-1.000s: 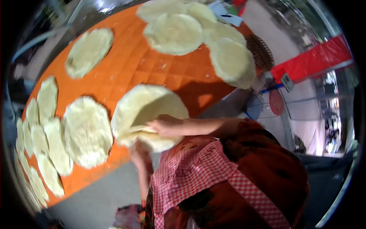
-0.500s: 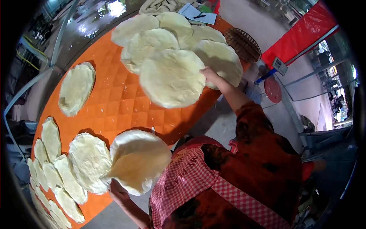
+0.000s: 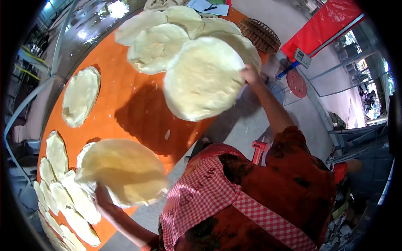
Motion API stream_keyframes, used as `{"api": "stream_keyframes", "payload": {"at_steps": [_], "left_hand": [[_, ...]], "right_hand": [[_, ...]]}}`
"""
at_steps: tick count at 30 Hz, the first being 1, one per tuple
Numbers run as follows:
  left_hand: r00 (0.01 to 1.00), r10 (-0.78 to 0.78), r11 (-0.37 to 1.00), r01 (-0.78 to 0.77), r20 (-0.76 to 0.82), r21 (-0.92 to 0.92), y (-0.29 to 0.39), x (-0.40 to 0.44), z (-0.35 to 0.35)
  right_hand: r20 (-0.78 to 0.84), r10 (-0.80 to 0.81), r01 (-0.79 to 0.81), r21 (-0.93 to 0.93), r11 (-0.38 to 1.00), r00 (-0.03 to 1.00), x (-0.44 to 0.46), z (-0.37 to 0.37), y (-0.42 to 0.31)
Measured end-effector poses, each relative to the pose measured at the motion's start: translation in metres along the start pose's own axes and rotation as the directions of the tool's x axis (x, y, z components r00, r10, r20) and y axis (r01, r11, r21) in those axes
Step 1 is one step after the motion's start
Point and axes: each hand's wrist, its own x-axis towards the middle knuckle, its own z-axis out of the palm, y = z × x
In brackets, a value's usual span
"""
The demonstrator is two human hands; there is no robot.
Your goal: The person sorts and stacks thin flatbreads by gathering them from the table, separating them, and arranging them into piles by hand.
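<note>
My right hand [image 3: 250, 75] grips the right rim of a large round flatbread-like sheet [image 3: 201, 81], pale cream with a slightly wrinkled face. That sheet is lifted over the right edge of the orange table and casts a dark shadow. At the near edge, my left hand [image 3: 103, 197] is closed on the lower rim of another round sheet [image 3: 125, 165], tilted and shaded across its middle. Its fingertips are partly hidden. Behind this sheet another round one is mostly covered.
Several round sheets [image 3: 157, 48] overlap at the table's far end, beside a woven basket [image 3: 259, 35] and paper with a pen [image 3: 209, 7]. One sheet [image 3: 81, 96] lies alone at the left. Several narrower sheets [image 3: 56, 152] overlap at the near left of the orange table [image 3: 109, 121].
The right-hand sheet has moved right and up, off the pile and over the table edge. My left hand has carried its sheet leftward, over the neighbouring round one.
</note>
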Motion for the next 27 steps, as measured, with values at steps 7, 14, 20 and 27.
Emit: {"api": "stream_keyframes", "payload": {"at_steps": [7, 14, 20, 27], "left_hand": [[0.986, -0.093, 0.986, 0.111, 0.136, -0.128, -0.025, 0.015, 0.025], [0.944, -0.069, 0.965, 0.145, 0.323, -0.218, -0.003, 0.022, 0.084], [0.796, 0.233, 0.965, -0.121, 0.558, -0.231, 0.045, 0.005, 0.098], [0.965, -0.173, 0.981, 0.151, 0.198, 0.119, -0.095, 0.001, -0.015]], "right_hand": [[0.45, -0.304, 0.064, 0.474, 0.878, 0.84, -0.164, 0.117, -0.155], [0.562, -0.625, 0.587, 0.279, 0.76, 0.542, -0.249, 0.231, -0.331], [0.456, -0.341, 0.201, 0.329, 0.923, 0.822, -0.078, 0.158, -0.362], [0.224, -0.22, 0.184, 0.172, 0.968, 0.949, 0.128, 0.057, -0.156]]}}
